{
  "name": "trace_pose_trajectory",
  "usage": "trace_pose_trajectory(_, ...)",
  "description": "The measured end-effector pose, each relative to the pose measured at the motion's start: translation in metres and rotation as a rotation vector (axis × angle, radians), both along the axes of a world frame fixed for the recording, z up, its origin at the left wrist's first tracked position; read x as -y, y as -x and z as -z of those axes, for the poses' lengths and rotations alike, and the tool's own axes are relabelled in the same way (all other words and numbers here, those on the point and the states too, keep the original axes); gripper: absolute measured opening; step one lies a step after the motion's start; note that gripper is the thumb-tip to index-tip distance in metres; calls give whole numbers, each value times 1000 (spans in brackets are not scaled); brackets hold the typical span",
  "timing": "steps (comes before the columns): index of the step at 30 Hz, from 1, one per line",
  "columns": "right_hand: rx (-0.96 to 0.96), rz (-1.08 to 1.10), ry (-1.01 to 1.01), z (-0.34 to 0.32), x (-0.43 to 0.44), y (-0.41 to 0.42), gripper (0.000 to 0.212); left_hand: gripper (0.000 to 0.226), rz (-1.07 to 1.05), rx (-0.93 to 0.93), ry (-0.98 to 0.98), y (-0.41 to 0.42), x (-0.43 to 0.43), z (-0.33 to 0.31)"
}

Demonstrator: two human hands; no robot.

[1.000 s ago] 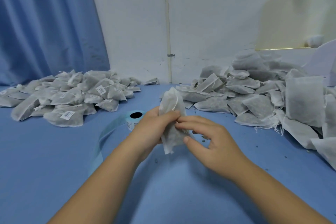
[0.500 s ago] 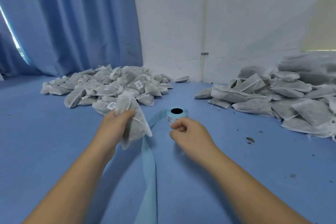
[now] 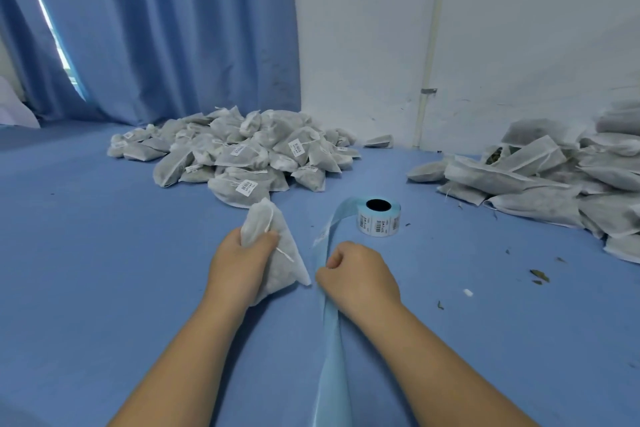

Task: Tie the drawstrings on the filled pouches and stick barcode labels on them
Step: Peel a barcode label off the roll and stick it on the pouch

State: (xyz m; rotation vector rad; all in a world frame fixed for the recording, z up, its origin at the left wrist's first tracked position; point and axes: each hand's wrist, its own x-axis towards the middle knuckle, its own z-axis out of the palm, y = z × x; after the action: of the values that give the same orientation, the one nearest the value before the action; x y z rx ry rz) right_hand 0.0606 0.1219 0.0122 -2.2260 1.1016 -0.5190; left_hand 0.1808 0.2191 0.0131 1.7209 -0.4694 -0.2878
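A pale blue strip (image 3: 332, 350) of label backing runs up the middle of the blue cloth (image 3: 104, 305), starting between the two bare forearms; the right hand (image 3: 358, 276) sits on it with fingers curled tight, thumb and forefinger pinching its right edge; whether a label is caught in the pinch I cannot tell; just left of the strip, the left hand (image 3: 240, 263) grips a filled pouch (image 3: 284, 270) round its upper half, thumb across the front, the gathered neck pointing up and away and a white drawstring trailing down its face; the pouch's lower corner lies on the cloth close to the right hand; beyond the hands the strip curves up to a roll (image 3: 379, 218) of barcode labels standing on end; to the right, dry leaf bits (image 3: 538, 276) and a small white scrap (image 3: 468, 292) are scattered on the cloth; farther left lies a heap (image 3: 242, 156) of pouches, several showing labels; far right a second heap (image 3: 554, 180) of flat pouches; behind the left heap hangs a blue curtain (image 3: 156, 28) with a bright gap at its left; the rest is a white wall (image 3: 536, 28) with a thin pipe (image 3: 430, 45) running down it
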Motion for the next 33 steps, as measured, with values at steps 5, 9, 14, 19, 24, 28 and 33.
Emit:
trace_pose_trajectory(5, 377, -5, -372, -7, 14, 19, 9, 20, 168, -377, 195, -3, 6, -6)
trace_pose_trajectory(9, 610, -43, -773, -14, 20, 30, 9, 17, 415, -712, 252, 2, 22, -19)
trace_pose_trajectory(14, 701, -79, -976, -18, 20, 32, 12, 21, 595, -838, 287, 8, 39, -27)
trace_pose_trajectory(19, 725, -62, -1029, -20, 24, 33, 15, 28, 663, -811, 380, 2, 47, -24)
trace_pose_trajectory(24, 718, -46, -1023, -19, 25, 32, 13, 24, 717, -744, 371, -6, 54, -28)
trace_pose_trajectory(28, 664, -43, -957, -18, 25, 32, 10, 16, 721, -728, 376, -6, 57, -24)
trace_pose_trajectory(33, 469, 24, -658, -15, 19, 29, 7, 16, 747, -688, 333, -2, 59, -22)
